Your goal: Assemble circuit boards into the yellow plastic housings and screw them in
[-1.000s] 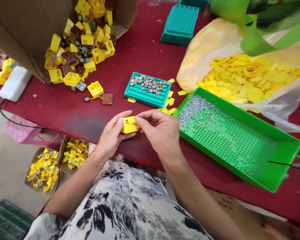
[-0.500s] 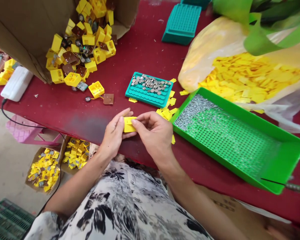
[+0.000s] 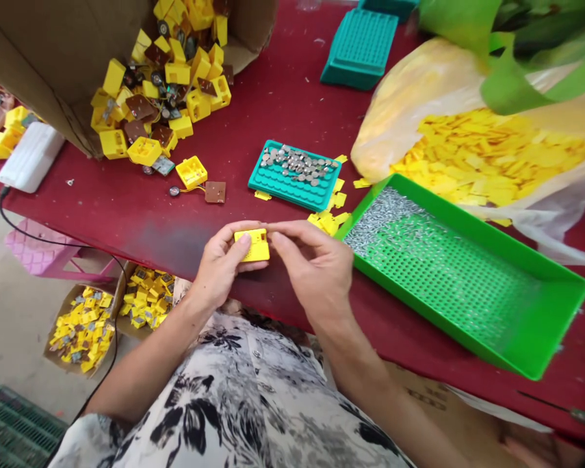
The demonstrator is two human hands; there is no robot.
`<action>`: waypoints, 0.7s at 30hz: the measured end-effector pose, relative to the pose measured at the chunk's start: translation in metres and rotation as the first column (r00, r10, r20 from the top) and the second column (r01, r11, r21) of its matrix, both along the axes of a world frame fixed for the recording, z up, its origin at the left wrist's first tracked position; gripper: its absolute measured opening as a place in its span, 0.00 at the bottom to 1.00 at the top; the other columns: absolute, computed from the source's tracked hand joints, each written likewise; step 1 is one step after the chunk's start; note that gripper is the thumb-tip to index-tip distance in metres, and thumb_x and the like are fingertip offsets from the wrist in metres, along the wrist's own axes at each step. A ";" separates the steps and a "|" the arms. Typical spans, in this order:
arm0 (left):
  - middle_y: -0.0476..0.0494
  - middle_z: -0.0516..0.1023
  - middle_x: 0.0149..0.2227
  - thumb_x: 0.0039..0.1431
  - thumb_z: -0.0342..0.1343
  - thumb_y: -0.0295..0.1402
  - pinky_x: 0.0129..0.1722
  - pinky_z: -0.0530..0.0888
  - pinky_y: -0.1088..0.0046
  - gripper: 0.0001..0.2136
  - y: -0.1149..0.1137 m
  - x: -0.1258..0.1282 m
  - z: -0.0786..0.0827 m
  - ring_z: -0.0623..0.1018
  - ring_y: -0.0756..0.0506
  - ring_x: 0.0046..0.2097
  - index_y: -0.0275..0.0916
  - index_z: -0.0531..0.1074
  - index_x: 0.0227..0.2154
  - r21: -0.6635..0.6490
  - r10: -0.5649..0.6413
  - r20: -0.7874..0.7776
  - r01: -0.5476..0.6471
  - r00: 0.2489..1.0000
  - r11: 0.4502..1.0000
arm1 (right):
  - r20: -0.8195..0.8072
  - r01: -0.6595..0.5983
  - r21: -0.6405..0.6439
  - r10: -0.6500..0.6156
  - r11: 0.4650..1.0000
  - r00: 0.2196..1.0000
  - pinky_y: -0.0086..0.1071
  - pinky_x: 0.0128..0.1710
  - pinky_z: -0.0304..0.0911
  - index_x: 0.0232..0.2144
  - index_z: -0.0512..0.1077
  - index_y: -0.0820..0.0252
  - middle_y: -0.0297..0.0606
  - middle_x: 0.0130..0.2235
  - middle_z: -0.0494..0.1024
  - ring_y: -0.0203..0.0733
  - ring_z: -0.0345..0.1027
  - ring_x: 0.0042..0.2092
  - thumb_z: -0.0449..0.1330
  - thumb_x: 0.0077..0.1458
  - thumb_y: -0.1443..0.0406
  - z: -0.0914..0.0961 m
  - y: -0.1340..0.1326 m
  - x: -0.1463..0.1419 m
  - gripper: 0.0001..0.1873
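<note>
My left hand (image 3: 220, 263) is closed around a small yellow plastic case (image 3: 257, 249), thumb on its face and fingers behind it. A small dark opening shows near the case's upper right corner. Just right of the case is my right hand (image 3: 319, 260), with thumb and index finger drawn close together at its edge. Whatever may be between those fingertips is too small to make out. Beyond the hands lies a teal tray (image 3: 292, 195) of silver button cells (image 3: 302, 166). Loose yellow plastic pieces (image 3: 327, 223) lie beside the tray.
A green tray (image 3: 556, 305) of small metal screws (image 3: 387, 211) stands at right, before a plastic bag (image 3: 377, 133) of yellow pieces. An open yellow case (image 3: 192, 172) with a wired brown board (image 3: 215, 192) lies left, near a cardboard box (image 3: 43, 78). A white power bank (image 3: 32, 159) sits far left.
My right hand has moved off the face of the yellow case to its right edge. The dark opening, covered before, now shows. The case remains in my left hand.
</note>
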State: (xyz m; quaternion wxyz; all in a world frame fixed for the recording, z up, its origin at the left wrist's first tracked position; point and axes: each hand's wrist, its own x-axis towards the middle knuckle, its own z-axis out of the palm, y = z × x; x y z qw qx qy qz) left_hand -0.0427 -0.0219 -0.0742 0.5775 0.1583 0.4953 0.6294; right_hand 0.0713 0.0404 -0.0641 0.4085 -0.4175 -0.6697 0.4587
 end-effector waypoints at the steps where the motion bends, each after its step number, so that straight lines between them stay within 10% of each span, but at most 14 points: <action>1: 0.44 0.80 0.45 0.53 0.64 0.41 0.34 0.79 0.73 0.15 -0.001 -0.001 0.000 0.80 0.45 0.42 0.40 0.75 0.42 -0.003 -0.007 0.009 0.007 1.000 1.000 | -0.004 0.003 -0.041 -0.003 0.999 1.000 0.35 0.37 0.70 0.33 0.77 0.57 0.37 0.35 0.79 0.39 0.73 0.36 0.61 0.54 0.63 0.000 0.001 0.002 0.06; 12: 0.39 0.75 0.55 0.55 0.64 0.36 0.57 0.70 0.63 0.15 -0.007 0.007 0.005 0.74 0.40 0.56 0.39 0.73 0.45 0.095 -0.170 -0.370 0.219 0.913 0.971 | 0.285 -0.194 -0.282 0.275 0.940 0.919 0.35 0.35 0.66 0.33 0.72 0.60 0.37 0.34 0.79 0.41 0.73 0.35 0.62 0.50 0.65 0.008 0.015 0.020 0.07; 17: 0.39 0.75 0.56 0.57 0.64 0.35 0.56 0.71 0.66 0.16 -0.001 0.012 0.014 0.75 0.41 0.56 0.39 0.73 0.47 0.061 -0.209 -0.383 0.250 0.900 0.966 | 0.357 -0.130 -0.127 0.168 0.983 0.919 0.38 0.43 0.68 0.37 0.72 0.62 0.42 0.39 0.80 0.43 0.73 0.40 0.62 0.52 0.68 0.025 0.003 0.025 0.08; 21: 0.41 0.76 0.55 0.54 0.66 0.33 0.43 0.78 0.72 0.19 0.012 0.011 0.018 0.81 0.43 0.49 0.42 0.72 0.48 0.009 -0.241 -0.218 0.248 0.946 0.969 | 0.167 0.218 0.159 -0.244 0.963 0.955 0.36 0.37 0.70 0.42 0.72 0.57 0.37 0.39 0.78 0.40 0.72 0.38 0.64 0.53 0.66 0.043 -0.027 0.073 0.12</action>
